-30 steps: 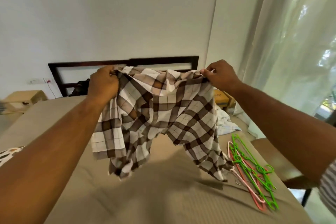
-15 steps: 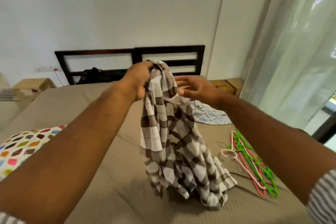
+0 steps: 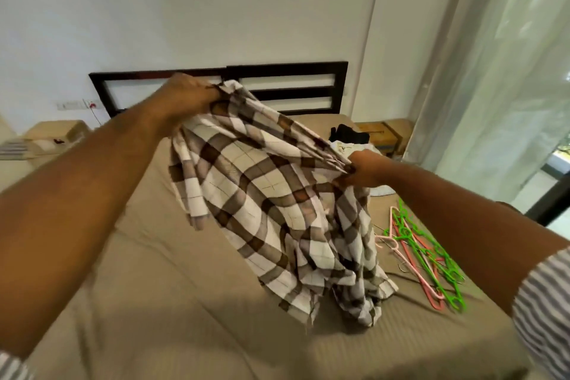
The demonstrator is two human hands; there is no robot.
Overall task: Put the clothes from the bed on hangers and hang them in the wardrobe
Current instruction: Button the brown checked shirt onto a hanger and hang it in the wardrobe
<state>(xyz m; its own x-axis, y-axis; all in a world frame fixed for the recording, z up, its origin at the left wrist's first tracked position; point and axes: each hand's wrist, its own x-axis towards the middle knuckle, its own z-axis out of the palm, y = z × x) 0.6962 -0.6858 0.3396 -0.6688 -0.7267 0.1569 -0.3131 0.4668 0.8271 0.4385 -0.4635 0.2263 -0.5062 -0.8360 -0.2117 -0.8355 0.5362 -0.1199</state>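
Both hands, left hand (image 3: 188, 99) and right hand (image 3: 365, 171), grip the limp, light checked shirt (image 3: 271, 203); likely best held at the shoulders.

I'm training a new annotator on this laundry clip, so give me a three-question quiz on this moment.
1. True or false: the left hand and the right hand both grip the checked garment.
2. Which hand is higher in the picture? A) left B) right
3. Fill in: the green and pink hangers lie on the ____.
Key: 1 true; 2 A; 3 bed.
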